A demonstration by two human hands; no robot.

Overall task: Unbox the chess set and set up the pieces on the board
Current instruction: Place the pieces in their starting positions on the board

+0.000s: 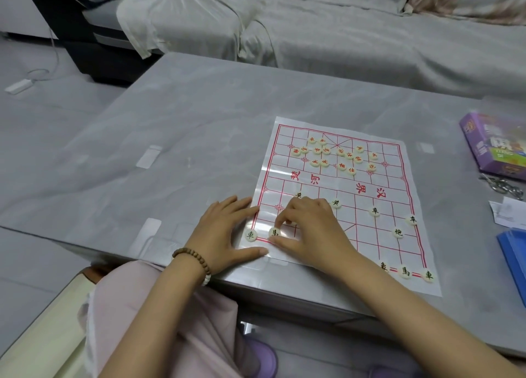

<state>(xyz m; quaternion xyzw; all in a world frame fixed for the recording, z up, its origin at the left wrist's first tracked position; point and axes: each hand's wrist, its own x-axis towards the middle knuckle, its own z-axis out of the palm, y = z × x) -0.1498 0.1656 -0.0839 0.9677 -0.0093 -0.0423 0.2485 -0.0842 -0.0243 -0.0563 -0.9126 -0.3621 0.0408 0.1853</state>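
On the glossy grey marbled table (185,138), the left hand (225,232) lies flat, fingers straight, on the thin shiny red-gridded board sheet's (313,184) near-left corner, while the right hand's (310,229) curled forefinger and thumb pinch a round cream horse disc (274,232) just beside the corner chariot disc (250,235).

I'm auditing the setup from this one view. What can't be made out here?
Head view only:
- Squares of the white plastic board beneath the right hand: hidden by it.
- Whether its fingers pinch or just touch the cream round piece: unclear.
- Purple cardboard box and blue plastic tray: cut off by right edge.
- Red-lettered cream pieces: characters too small.
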